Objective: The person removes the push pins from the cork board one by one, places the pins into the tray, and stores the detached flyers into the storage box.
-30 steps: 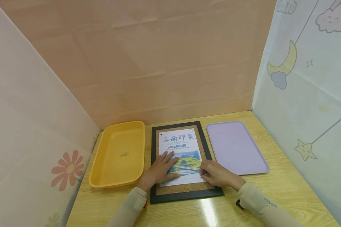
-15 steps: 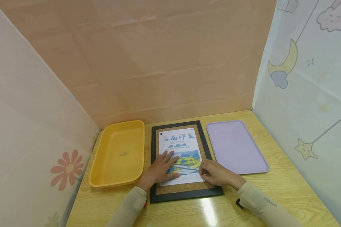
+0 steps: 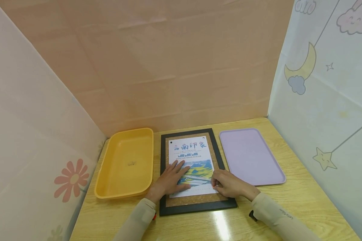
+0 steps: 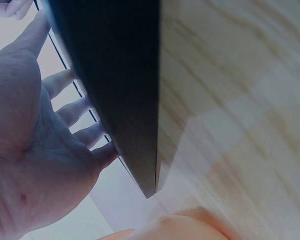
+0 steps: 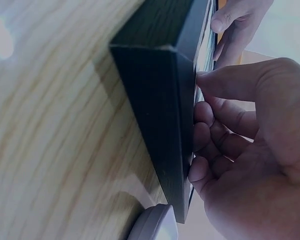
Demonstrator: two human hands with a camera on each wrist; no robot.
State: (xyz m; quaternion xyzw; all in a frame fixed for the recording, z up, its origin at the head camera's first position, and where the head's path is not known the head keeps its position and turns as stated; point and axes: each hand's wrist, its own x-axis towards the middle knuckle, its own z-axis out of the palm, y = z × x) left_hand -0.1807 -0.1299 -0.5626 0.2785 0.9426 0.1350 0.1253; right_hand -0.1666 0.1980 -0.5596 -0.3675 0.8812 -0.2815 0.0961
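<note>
A printed poster with blue lettering and a yellow-green landscape lies on a black-framed cork board. A dark round pin sits at its upper left corner, a small pale and dark spot at its upper right. My left hand rests on the poster's left side with its fingers spread. At the lower right corner, my right hand has its fingers curled, with thumb and forefinger pinching a small pin-like thing that they mostly hide. The wrist views show both hands over the black frame.
A yellow tray with a small dark patch on its bottom stands left of the board. To the right lies a shallow lilac tray, close to the frame. Fabric screens enclose the wooden table at the back and sides.
</note>
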